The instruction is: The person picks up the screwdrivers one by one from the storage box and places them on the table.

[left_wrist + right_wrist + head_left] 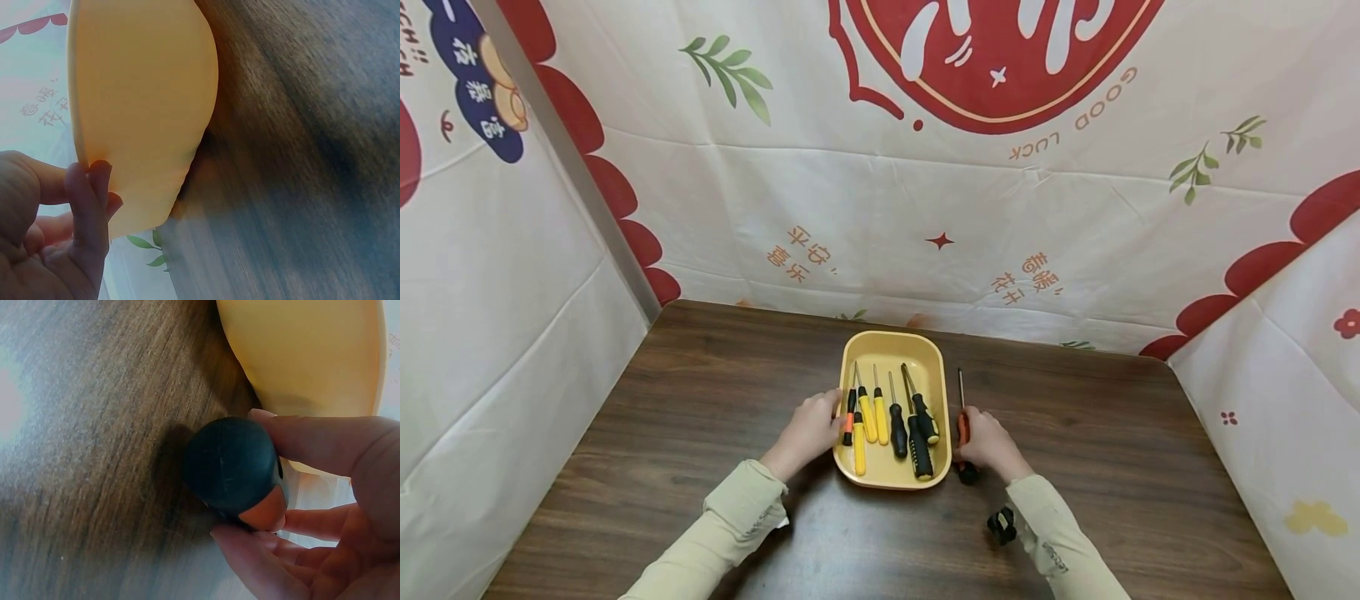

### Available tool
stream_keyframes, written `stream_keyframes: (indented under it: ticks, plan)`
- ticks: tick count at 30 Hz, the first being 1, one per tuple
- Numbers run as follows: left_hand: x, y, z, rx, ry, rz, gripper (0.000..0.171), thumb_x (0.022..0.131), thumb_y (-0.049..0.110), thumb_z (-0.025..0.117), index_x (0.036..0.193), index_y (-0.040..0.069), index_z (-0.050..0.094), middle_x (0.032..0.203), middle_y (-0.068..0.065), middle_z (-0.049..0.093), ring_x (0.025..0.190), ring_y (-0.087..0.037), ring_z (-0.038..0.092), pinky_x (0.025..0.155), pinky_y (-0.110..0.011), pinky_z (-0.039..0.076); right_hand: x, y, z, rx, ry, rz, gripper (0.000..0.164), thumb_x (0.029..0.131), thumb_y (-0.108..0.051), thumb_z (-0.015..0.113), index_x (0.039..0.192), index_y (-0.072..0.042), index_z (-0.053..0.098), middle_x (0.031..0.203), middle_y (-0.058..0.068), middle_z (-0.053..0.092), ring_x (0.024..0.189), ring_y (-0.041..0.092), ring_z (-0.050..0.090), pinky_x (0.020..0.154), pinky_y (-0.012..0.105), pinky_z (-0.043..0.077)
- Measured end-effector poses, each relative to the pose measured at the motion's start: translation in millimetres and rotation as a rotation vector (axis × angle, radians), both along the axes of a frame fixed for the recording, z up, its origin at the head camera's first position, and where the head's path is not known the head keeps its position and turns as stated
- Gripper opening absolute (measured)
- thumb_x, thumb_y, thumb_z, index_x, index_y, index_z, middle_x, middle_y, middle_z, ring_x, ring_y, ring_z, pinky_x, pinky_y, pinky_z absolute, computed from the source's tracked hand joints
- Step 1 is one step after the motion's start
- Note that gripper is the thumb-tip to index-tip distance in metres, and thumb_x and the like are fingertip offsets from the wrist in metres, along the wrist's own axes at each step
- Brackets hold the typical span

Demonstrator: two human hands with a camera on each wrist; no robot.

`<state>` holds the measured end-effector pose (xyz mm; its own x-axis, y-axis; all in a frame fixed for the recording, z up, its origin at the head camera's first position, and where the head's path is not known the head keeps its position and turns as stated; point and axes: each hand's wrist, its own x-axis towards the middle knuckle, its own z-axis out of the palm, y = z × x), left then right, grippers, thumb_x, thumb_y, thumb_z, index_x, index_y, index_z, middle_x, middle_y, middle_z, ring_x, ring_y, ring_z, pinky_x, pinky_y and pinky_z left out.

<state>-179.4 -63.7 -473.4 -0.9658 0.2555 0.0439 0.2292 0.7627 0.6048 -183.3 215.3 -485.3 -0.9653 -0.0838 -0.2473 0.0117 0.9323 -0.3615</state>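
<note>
A yellow tray [891, 340] holds several screwdrivers with yellow, black and orange handles. My left hand [814, 427] pinches the tray's left rim; in the left wrist view thumb and fingers [87, 194] close over the tray's edge [144, 112]. Just right of the tray, a screwdriver [963, 429] with an orange and black handle points its shaft toward the back wall. My right hand [988, 442] grips its handle between thumb and fingers. The right wrist view shows the rounded black handle end [231, 465] close over the table, near the tray's wall [306, 356].
The dark wooden table [700, 400] meets a printed cloth [880, 200] hanging behind it and at both sides. A small black object [1002, 526] shows beside the right sleeve [1060, 533].
</note>
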Motion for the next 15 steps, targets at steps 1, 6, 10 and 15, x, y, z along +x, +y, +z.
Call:
stream_keyframes:
  ticks: [1, 6, 10, 15]
  plan:
    - [0.0, 0.0, 0.1, 0.0, -0.003, 0.001, 0.04, 0.083, 0.007, 0.062, 0.119, -0.007, 0.053, 0.105, -0.022, 0.06, 0.092, -0.029, 0.058, 0.075, -0.041, 0.049, 0.4, -0.2, 0.2, 0.001, -0.003, -0.002, 0.074, 0.06, -0.016, 0.078, 0.122, 0.007, 0.045, 0.09, 0.015, 0.056, 0.078, 0.027, 0.051, 0.069, 0.04, 0.045]
    - [0.6, 0.6, 0.8, 0.006, -0.012, 0.009, 0.04, 0.084, 0.006, 0.061, 0.121, -0.007, 0.052, 0.107, -0.022, 0.06, 0.094, -0.028, 0.058, 0.076, -0.04, 0.049, 2.4, -1.1, 1.3, 0.002, -0.002, 0.003, 0.076, 0.061, -0.019, 0.079, 0.124, 0.006, 0.045, 0.091, 0.015, 0.055, 0.079, 0.027, 0.05, 0.068, 0.04, 0.045]
    - [1.2, 0.9, 1.7, 0.006, -0.008, 0.01, 0.04, 0.083, 0.006, 0.061, 0.12, -0.007, 0.052, 0.106, -0.022, 0.06, 0.093, -0.028, 0.058, 0.076, -0.04, 0.049, 2.8, -0.5, -0.4, -0.003, 0.011, 0.017, 0.075, 0.062, -0.021, 0.079, 0.124, 0.005, 0.046, 0.086, 0.013, 0.054, 0.076, 0.025, 0.049, 0.066, 0.038, 0.044]
    - [0.7, 1.4, 0.9, 0.003, -0.011, 0.015, 0.04, 0.084, 0.007, 0.061, 0.121, -0.006, 0.053, 0.106, -0.021, 0.061, 0.091, -0.027, 0.058, 0.075, -0.039, 0.05, 2.7, 0.0, -1.7, -0.017, 0.022, 0.031, 0.074, 0.063, -0.02, 0.078, 0.125, 0.005, 0.046, 0.086, 0.012, 0.055, 0.075, 0.025, 0.049, 0.066, 0.038, 0.043]
